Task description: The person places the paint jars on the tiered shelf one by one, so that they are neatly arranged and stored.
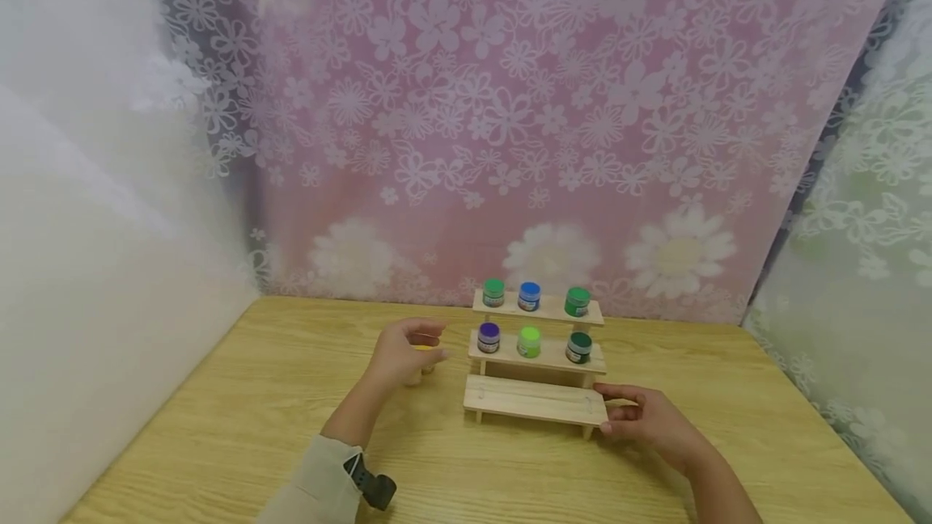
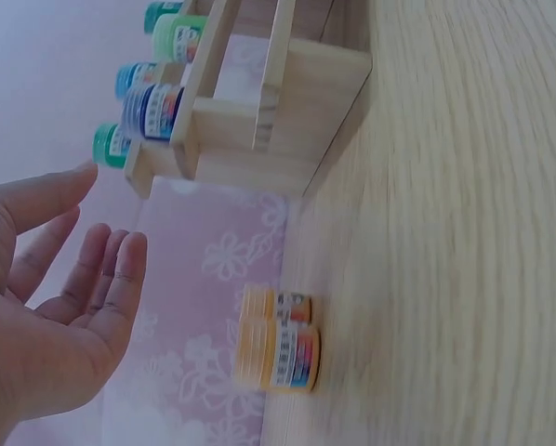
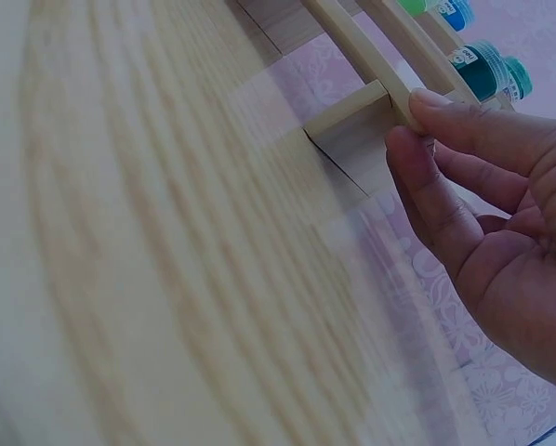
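Observation:
A three-tier wooden stand [image 1: 535, 399] holds small paint jars on its upper two steps; its lowest step is bare. My right hand [image 1: 648, 424] pinches the right end of that lowest step, as the right wrist view shows with thumb [image 3: 464, 116] and fingertips at the board's end. To the left of the stand, my left hand [image 1: 402, 356] is held above the table with fingers apart and nothing between them. Two orange paint jars [image 2: 280, 355] stand on the table near it, mostly hidden by this hand in the head view.
Green, blue and green jars line the top step, the blue jar [image 1: 529, 296] in the middle. A purple jar [image 1: 489, 338], a lime jar [image 1: 529, 342] and a dark green jar [image 1: 579, 348] occupy the middle step. A floral curtain [image 1: 466, 120] hangs behind the wooden table [image 1: 291, 395].

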Available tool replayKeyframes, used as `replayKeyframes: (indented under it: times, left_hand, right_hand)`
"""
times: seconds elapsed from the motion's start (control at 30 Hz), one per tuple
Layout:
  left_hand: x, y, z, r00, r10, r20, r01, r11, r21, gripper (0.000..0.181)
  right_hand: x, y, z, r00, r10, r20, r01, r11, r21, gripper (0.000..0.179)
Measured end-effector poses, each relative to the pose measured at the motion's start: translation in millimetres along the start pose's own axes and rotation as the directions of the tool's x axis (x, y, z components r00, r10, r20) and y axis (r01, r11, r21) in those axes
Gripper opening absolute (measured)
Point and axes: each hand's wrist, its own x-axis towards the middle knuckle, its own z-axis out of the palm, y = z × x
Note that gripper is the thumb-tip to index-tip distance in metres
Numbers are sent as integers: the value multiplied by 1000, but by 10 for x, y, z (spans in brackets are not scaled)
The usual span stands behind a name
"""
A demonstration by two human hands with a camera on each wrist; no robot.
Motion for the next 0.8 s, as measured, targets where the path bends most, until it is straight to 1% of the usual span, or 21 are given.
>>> replayKeyframes:
  times: [0.1, 0.27, 0.47, 0.6, 0.7, 0.8]
  left_hand:
    - [-28, -43, -117, 1000, 6, -20, -6, 1000, 7, 37]
    - [-79, -94, -255, 999, -17, -42, 17, 1000, -10, 37]
    - [-129, -158, -346, 997, -53, -51, 51, 998, -27, 34]
    - [-161, -249, -395, 993, -106, -51, 105, 994, -31, 30]
    - [-174, -316, -423, 990, -135, -51, 134, 991, -22, 31]
    - [-172, -361, -443, 988, -147, -52, 147, 989, -17, 34]
  right_hand:
    - [20, -3, 8, 1000, -9, 0, 9, 1000, 1, 74]
    - [30, -6, 10, 1000, -3, -1, 3, 1000, 15, 74]
    - [7, 9, 7, 1000, -2, -1, 2, 1000, 18, 75]
    - [3, 35, 12, 1000, 9, 6, -9, 1000, 17, 75]
    - [6, 34, 11, 1000, 13, 7, -13, 1000, 26, 76]
    - [14, 21, 7, 1000, 10, 4, -10, 999, 37, 77]
